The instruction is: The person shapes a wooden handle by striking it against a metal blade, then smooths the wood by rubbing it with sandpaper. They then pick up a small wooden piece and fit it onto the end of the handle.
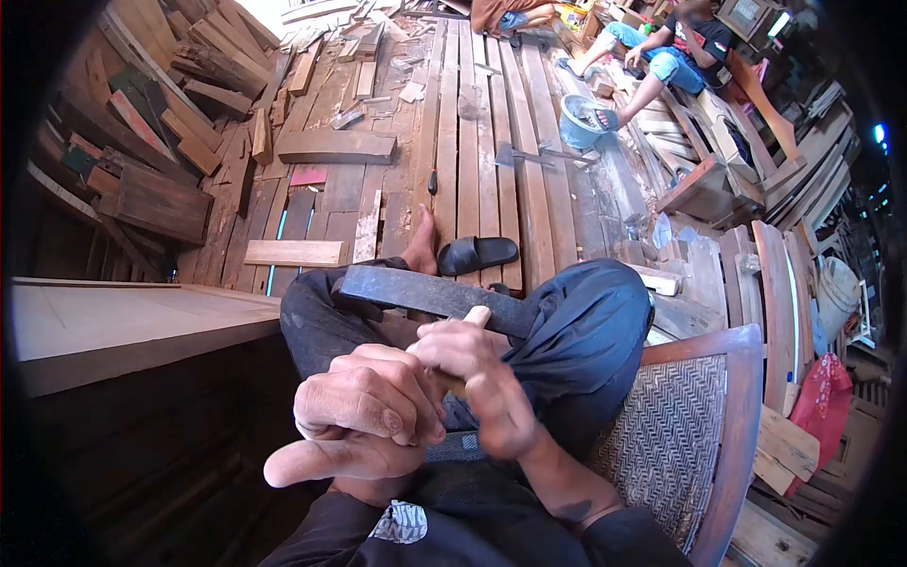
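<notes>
My left hand [364, 406] is closed, its fingers curled in front of my lap and its thumb pointing left. Close beside it, my right hand [472, 373] is closed too, with one fingertip sticking up. A small brownish edge shows between the two hands. Most of it is hidden by my fingers, so I cannot make out what it is. Just beyond my hands, a long dark grey bar [425, 295] with a worn top face lies across my legs. My dark trousers [590, 326] spread to both sides.
A black sandal [477, 254] lies by my bare foot [421, 248]. Farther off are a hatchet-like tool [524, 158], a bucket [578, 125] and a seated person [675, 57]. Wood offcuts [338, 147] litter the plank floor. A woven panel [666, 444] is at my right, a pale board [123, 321] at left.
</notes>
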`<control>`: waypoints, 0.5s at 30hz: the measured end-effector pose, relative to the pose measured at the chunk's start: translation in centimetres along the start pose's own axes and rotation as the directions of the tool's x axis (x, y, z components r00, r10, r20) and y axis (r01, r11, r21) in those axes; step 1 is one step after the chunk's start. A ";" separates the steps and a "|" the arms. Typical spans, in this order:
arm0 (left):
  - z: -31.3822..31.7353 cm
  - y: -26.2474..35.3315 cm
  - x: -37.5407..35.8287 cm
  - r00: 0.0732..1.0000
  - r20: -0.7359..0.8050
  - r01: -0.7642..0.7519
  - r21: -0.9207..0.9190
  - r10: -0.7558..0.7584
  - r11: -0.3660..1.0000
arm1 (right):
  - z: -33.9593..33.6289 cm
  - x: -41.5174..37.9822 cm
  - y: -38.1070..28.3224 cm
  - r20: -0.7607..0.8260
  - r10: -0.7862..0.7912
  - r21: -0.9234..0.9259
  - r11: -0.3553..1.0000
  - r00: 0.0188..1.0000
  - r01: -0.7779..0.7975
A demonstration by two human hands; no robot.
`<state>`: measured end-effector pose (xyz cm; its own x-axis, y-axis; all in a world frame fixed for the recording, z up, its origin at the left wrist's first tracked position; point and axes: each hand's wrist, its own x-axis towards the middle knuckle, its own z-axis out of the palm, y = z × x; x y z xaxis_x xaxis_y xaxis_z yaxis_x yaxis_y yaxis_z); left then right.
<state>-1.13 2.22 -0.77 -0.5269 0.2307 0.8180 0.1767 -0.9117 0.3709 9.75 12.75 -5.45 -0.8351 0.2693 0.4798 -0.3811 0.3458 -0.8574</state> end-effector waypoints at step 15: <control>0.2 -1.7 -1.2 0.912 -0.223 -0.266 0.321 0.345 0.909 | 0.6 0.3 5.8 -0.220 0.174 -0.145 0.967 0.960 -0.208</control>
<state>-0.63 3.58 -2.32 -0.6045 -0.1804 0.7759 0.5676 -0.7809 0.2607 7.11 14.29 -10.38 -0.7808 0.5160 0.3523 -0.1369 0.4088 -0.9023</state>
